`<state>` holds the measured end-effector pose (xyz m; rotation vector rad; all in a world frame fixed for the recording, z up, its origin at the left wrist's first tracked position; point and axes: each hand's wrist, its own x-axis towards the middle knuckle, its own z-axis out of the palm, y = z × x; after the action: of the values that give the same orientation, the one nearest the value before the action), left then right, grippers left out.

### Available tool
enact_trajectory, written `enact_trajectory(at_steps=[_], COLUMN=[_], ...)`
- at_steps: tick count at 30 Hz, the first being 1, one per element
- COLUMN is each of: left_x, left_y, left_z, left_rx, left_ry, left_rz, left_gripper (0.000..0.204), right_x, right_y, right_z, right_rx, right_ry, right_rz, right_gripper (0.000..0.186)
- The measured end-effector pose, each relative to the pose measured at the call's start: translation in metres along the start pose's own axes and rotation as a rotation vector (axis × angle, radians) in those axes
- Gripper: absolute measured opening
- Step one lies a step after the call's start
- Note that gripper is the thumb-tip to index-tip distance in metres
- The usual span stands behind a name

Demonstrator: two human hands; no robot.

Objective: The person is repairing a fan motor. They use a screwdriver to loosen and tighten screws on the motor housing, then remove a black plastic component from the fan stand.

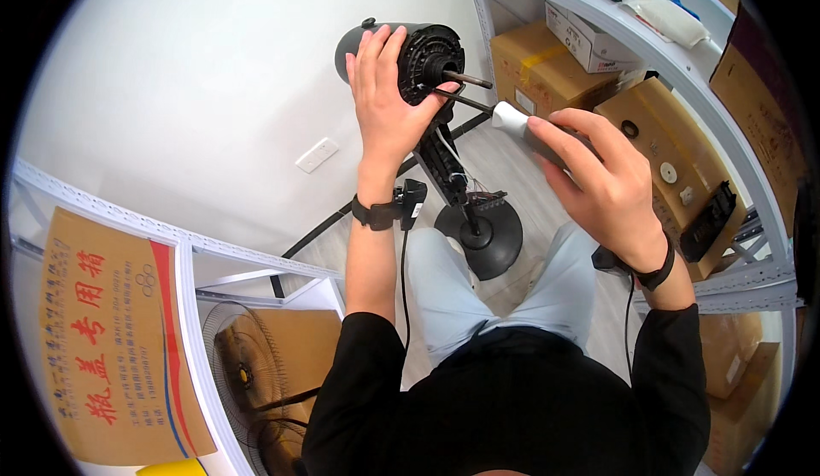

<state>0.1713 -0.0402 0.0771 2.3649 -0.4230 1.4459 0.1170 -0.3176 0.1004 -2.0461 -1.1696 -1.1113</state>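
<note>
A dark fan motor head sits on top of a stand, its round front bared and a metal shaft sticking out. My left hand is wrapped round its near side, fingers over the housing and thumb by the front below the shaft. In my right hand is a screwdriver with a white and grey handle; its dark blade points left to the motor front, just under the shaft. The tip is hidden by my left thumb. Below, the opened neck shows loose thin wires above the round black base.
On the right, a shelf holds cardboard boxes; one box carries small round parts and a black plastic cover. Wire fan grilles and a large carton stand at the lower left. A white wall rises behind.
</note>
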Motion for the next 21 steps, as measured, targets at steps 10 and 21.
enact_trajectory(at_steps=[10, 21], left_x=[-0.0015, -0.001], left_y=[0.0009, 0.0008], left_z=[-0.0005, 0.0009], left_rx=[0.0, 0.003], left_ry=[0.007, 0.005], left_rz=[0.0, 0.004], left_gripper=[0.086, 0.086], right_x=[-0.0025, -0.0012], right_y=[-0.0029, -0.0035], right_z=[-0.0017, -0.0002], right_rx=[-0.032, 0.139], right_ry=[-0.015, -0.117], right_rz=[-0.045, 0.159], right_gripper=[0.044, 0.039])
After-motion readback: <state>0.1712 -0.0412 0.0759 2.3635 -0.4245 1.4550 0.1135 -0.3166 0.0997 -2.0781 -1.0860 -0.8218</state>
